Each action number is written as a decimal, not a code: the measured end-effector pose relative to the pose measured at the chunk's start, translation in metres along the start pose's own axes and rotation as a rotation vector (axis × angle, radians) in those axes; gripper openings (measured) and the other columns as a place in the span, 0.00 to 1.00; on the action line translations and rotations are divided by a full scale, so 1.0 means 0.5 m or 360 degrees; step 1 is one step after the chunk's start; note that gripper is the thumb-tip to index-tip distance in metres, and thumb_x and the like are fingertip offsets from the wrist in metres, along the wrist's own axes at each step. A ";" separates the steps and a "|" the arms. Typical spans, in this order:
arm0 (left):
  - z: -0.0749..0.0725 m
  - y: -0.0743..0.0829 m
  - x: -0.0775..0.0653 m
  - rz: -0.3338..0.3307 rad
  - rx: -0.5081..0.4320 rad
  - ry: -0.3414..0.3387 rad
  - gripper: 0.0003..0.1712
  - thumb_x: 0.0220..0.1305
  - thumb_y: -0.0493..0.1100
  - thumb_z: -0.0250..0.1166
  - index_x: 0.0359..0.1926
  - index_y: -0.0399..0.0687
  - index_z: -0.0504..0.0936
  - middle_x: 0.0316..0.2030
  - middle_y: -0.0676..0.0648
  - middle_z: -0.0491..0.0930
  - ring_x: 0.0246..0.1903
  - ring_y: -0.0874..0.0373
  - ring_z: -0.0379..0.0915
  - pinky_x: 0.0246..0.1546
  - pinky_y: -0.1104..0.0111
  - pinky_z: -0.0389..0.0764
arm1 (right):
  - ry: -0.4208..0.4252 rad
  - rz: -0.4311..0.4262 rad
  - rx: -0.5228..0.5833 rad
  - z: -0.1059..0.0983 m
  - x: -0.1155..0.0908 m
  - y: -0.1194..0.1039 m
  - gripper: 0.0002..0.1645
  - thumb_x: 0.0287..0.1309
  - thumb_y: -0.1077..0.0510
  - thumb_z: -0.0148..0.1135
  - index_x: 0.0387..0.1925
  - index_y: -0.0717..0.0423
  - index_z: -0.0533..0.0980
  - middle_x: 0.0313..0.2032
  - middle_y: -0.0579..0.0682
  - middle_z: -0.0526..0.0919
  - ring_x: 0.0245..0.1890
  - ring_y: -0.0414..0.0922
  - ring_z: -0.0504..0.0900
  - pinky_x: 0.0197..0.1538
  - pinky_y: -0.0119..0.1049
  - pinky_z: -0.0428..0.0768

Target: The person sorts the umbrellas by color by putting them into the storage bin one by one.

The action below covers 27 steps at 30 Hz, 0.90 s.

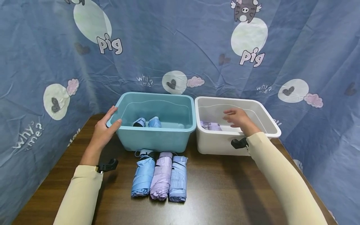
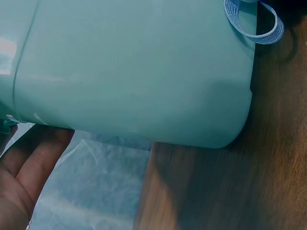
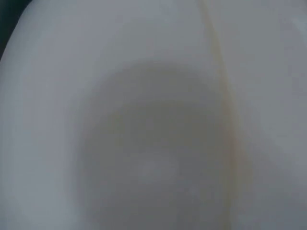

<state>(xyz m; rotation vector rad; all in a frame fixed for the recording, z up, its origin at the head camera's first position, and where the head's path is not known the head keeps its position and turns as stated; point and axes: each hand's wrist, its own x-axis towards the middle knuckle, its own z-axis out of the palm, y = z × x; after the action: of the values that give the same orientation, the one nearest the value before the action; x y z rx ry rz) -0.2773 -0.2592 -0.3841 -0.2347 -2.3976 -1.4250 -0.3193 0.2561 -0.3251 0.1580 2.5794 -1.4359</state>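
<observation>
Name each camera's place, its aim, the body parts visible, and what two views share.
Head: worn there, looking forward and down at teal bin and white bin; left grip, right grip, sleeves show.
Left wrist: worn there, facing the teal bin's outside; fingers show.
Right wrist: worn there, facing the white bin; no body shows.
Head and left wrist share the teal bin.
</observation>
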 end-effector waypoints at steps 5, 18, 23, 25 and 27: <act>0.000 -0.004 0.000 0.0021 -0.0021 0.0001 0.35 0.66 0.49 0.59 0.73 0.53 0.61 0.74 0.50 0.52 0.72 0.46 0.47 0.67 0.43 0.52 | 0.0022 -0.0068 0.0027 0.008 -0.012 -0.008 0.29 0.64 0.60 0.57 0.65 0.64 0.67 0.63 0.64 0.70 0.61 0.60 0.71 0.59 0.52 0.73; 0.000 -0.018 0.005 0.0020 -0.0022 0.0006 0.35 0.67 0.48 0.58 0.73 0.50 0.61 0.74 0.48 0.52 0.72 0.45 0.47 0.66 0.43 0.52 | 0.0090 -0.0302 0.0048 0.034 -0.051 -0.028 0.25 0.66 0.55 0.58 0.60 0.64 0.72 0.59 0.65 0.73 0.57 0.60 0.74 0.56 0.54 0.75; 0.001 -0.013 0.006 0.0032 -0.0024 0.0000 0.35 0.66 0.49 0.59 0.73 0.52 0.61 0.74 0.50 0.52 0.72 0.46 0.46 0.66 0.43 0.52 | 0.0108 -0.0385 -0.0006 0.036 -0.073 -0.040 0.25 0.65 0.53 0.59 0.59 0.62 0.73 0.58 0.62 0.75 0.56 0.57 0.76 0.55 0.52 0.76; 0.000 -0.010 0.004 0.0040 -0.0033 -0.0001 0.35 0.67 0.49 0.59 0.73 0.53 0.62 0.74 0.50 0.53 0.72 0.47 0.47 0.66 0.44 0.52 | 0.0114 -0.0419 -0.0027 0.039 -0.082 -0.045 0.25 0.65 0.53 0.59 0.59 0.61 0.74 0.57 0.61 0.77 0.56 0.56 0.76 0.54 0.50 0.78; -0.001 -0.008 0.004 0.0037 -0.0033 -0.0001 0.35 0.67 0.50 0.59 0.72 0.54 0.62 0.74 0.51 0.53 0.72 0.48 0.46 0.67 0.45 0.52 | 0.0122 -0.0453 -0.0041 0.042 -0.090 -0.050 0.24 0.64 0.53 0.59 0.58 0.60 0.75 0.56 0.59 0.78 0.55 0.54 0.77 0.53 0.49 0.78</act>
<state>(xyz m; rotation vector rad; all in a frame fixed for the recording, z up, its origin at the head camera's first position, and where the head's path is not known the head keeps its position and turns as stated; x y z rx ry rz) -0.2801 -0.2615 -0.3865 -0.2669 -2.3738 -1.4401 -0.2775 0.2251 -0.3056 -0.1689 2.7706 -1.5115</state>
